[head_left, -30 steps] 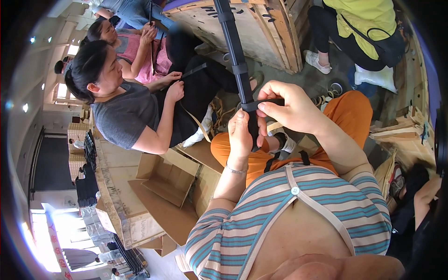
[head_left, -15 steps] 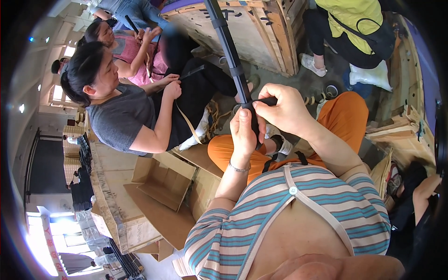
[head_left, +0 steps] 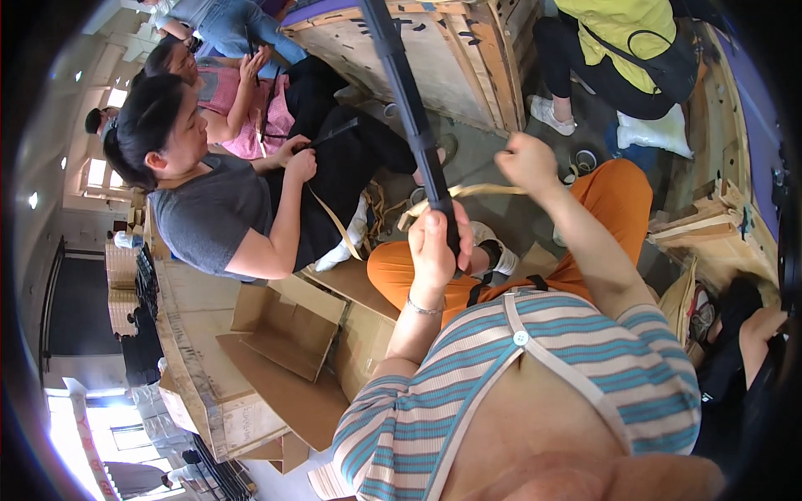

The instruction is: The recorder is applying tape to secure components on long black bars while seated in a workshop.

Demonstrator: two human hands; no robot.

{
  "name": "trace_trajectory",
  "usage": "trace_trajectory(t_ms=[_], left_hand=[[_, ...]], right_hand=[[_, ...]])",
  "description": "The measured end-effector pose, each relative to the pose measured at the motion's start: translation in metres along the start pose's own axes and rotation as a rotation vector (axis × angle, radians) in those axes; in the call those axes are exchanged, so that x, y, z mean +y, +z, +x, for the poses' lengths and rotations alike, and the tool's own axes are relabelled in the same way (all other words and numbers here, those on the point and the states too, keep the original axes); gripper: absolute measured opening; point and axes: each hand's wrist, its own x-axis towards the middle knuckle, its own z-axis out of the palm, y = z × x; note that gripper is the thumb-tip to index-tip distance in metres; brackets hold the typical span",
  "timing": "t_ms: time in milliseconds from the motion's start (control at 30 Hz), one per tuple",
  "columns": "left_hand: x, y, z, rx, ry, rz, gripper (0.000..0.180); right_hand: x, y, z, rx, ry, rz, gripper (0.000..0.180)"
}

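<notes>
Head view, the only one supplied. The left hand (head_left: 436,242) sits just above centre, fingers curled shut around a long black rod (head_left: 407,100); the rod runs from that fist toward 11 o'clock and leaves the frame at the top edge, passing in front of a wooden crate (head_left: 455,58). The right hand (head_left: 526,161) stands at about 1 o'clock of the left, apart from it, closed in a fist on one end of a tan strap (head_left: 468,192); the strap stretches from that fist toward 8 o'clock and meets the rod just above the left hand; whether it is wound round the rod there cannot be told. A thin bracelet (head_left: 423,308) circles the left wrist. Below both hands lie orange trousers (head_left: 614,196) and, nearer the lower edge, a striped shirt (head_left: 535,367) of teal, white and brown.

At 10 o'clock a seated person in a grey shirt (head_left: 209,213) holds a black piece (head_left: 330,134) in both hands, with a second tan strap (head_left: 334,219) hanging from them toward 5 o'clock; behind, at 11 o'clock, another person in a pink top (head_left: 238,108) sits with hands raised. At 1 o'clock a third person in a yellow-green top (head_left: 622,33) crouches beside the crate. Flattened cardboard boxes (head_left: 284,334) lie at 8 o'clock; wooden offcuts (head_left: 697,225) lie at 3 o'clock.
</notes>
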Motion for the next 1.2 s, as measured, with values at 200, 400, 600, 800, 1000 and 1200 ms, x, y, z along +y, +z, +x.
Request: trace_trajectory(t_ms=[200,400,600,800,1000,1200], left_hand=[[0.032,0.005,0.005,-0.255,-0.031,-0.365,0.054],[0.006,0.007,0.012,-0.176,-0.151,-0.673,0.052],[-0.021,0.013,0.013,-0.098,-0.223,-0.511,0.054],[-0.026,0.009,0.014,0.020,-0.305,-0.376,0.047],[-0.024,0.012,0.009,0.062,-0.267,-0.325,0.027],[-0.022,-0.005,0.021,0.152,-0.162,-0.219,0.023]], right_hand=[[-0.024,-0.001,-0.001,-0.196,-0.042,0.778,0.015],[-0.115,-0.028,0.008,-0.458,0.133,1.344,0.031],[-0.110,-0.006,0.025,-0.880,0.680,1.813,0.013],[-0.100,0.008,0.020,-0.618,0.597,1.769,0.020],[-0.093,0.011,0.017,-0.621,0.600,1.757,0.014],[-0.061,0.005,0.024,-0.422,0.314,1.366,0.011]])
